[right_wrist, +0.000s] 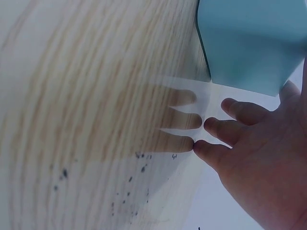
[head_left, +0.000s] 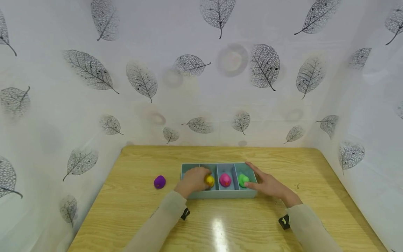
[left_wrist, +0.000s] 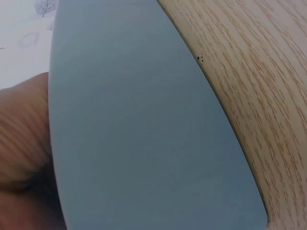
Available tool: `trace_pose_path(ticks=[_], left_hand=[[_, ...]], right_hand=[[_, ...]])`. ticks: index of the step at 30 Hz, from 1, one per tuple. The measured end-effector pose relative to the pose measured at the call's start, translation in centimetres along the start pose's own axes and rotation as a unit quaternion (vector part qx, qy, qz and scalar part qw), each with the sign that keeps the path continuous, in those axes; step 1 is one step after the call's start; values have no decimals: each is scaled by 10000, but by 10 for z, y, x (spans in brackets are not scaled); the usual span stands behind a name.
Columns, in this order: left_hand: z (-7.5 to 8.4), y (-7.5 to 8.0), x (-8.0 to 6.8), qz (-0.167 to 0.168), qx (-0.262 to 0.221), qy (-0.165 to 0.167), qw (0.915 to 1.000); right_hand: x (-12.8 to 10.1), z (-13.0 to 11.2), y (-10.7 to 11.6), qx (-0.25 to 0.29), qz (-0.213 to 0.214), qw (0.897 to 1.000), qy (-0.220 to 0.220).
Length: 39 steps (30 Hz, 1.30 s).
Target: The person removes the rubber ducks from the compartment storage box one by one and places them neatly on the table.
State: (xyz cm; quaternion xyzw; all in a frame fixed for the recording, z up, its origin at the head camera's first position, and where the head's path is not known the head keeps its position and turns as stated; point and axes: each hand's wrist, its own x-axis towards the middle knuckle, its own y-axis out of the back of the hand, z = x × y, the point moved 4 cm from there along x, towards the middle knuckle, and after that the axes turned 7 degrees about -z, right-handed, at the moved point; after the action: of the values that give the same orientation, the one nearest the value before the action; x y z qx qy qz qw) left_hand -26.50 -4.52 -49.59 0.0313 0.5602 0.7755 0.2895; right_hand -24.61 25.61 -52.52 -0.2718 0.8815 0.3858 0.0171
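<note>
Centrally on the wooden counter [head_left: 132,210] sits a pale blue tray [head_left: 220,194] split into four compartments side by side, and everything else is placed against it. A yellow duck [head_left: 210,180] is in the second compartment from the tray's left end, with the left hand [head_left: 192,181] reaching over the tray's near wall and its fingers curled about the duck; whether the grip is actually clamped on the duck or only touching it cannot be told from the head view, and the left wrist view shows only the tray's blue wall and part of the palm. A pink duck [head_left: 225,179] sits in the third compartment, and a green duck [head_left: 243,180] in the fourth, at the tray's right end. The right hand [head_left: 267,184] lies against that right end, fingers straight and spread, the grip apart and holding nothing; the right wrist view shows its fingertips [right_wrist: 213,127] resting on the counter just beside the tray's corner. A purple duck [head_left: 159,182] lies on the counter outside the tray, near its left end. Behind the tray, a white leaf-printed curtain [head_left: 201,87] encloses the counter.
</note>
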Motion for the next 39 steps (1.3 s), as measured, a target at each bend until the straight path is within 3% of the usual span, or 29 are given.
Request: trace_pose_path(ticks=[10, 21, 26, 33, 39], left_hand=[[4, -2, 1, 173, 374, 105, 9991], [-1, -4, 4, 181, 296, 78, 9994], [-6, -7, 4, 341, 207, 26, 9992], [-8, -2, -4, 540, -433, -359, 9970], [-10, 16, -18, 809, -1366, -734, 9846]], right_hand=[[-1, 0, -1, 31, 10, 10000, 16], [-1, 1, -1, 63, 10, 10000, -10], [-1, 1, -1, 44, 18, 10000, 5], [1, 1, 0, -24, 65, 10000, 22], [1, 0, 1, -79, 48, 10000, 10]])
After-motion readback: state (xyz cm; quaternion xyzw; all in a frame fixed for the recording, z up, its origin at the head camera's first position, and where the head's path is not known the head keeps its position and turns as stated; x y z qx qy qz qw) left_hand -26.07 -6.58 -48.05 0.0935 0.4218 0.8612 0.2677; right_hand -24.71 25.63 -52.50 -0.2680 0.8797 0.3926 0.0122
